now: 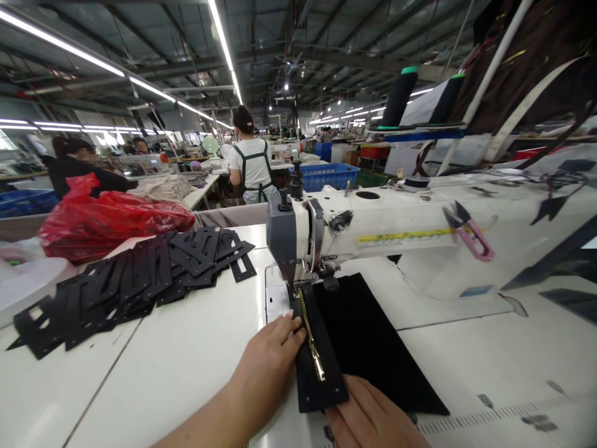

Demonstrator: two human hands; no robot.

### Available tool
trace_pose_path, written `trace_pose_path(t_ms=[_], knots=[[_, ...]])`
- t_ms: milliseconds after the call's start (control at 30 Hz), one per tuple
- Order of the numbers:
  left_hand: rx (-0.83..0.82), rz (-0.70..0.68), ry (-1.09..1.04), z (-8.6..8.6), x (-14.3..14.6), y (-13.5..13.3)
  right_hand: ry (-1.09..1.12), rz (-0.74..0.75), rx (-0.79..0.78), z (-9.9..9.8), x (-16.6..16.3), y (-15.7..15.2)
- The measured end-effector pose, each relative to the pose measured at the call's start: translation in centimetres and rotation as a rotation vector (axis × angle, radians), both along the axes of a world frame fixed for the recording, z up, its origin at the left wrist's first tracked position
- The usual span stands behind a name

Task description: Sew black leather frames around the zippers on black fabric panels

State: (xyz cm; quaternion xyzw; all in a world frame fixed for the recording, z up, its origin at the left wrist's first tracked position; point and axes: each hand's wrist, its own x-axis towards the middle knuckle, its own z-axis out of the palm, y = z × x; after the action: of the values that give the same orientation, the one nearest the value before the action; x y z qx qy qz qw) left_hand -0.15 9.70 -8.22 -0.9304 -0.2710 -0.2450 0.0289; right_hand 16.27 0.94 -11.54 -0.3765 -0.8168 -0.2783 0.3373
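Observation:
A white sewing machine (pixel 373 230) stands on the white table (pixel 186 361). Under its needle lies a black fabric piece (pixel 368 342) with a narrow black strip carrying a gold zipper (pixel 311 339) on top. My left hand (pixel 268 367) rests flat at the strip's left edge, fingertips pressing the fabric near the presser foot. My right hand (pixel 373 420) lies flat at the strip's near end, at the bottom edge of the view, fingers stretched over the fabric. Neither hand grips anything.
A spread pile of black cut pieces (pixel 130 280) lies at the left. Behind it sits a red plastic bag (pixel 107 221). Pink thread snips (pixel 469 230) rest on the machine arm. Another person in a green apron (pixel 252 162) works at a far table beside blue crates (pixel 329 176).

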Motion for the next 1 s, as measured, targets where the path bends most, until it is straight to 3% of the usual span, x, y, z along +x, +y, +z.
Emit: trace_pose_path(t_ms=[167,400,767,933,1000], knots=[[-0.027,0.002,-0.025,0.1,0.1,0.0,0.036,-0.011,-0.045,1.0,-0.1,0.1],[-0.054,0.025,0.009,0.2,0.4,-0.2,0.016,0.039,0.01,1.9,-0.1,0.6],[0.04,0.035,0.094,-0.2,0.6,-0.4,0.113,0.146,-0.011,1.6,-0.4,1.0],[0.103,0.021,0.107,-0.4,0.5,-0.2,0.146,-0.088,-0.068,-0.3,0.5,0.3],[0.123,0.018,0.098,-0.4,0.5,-0.2,0.145,-0.115,-0.116,-0.8,1.0,0.0]])
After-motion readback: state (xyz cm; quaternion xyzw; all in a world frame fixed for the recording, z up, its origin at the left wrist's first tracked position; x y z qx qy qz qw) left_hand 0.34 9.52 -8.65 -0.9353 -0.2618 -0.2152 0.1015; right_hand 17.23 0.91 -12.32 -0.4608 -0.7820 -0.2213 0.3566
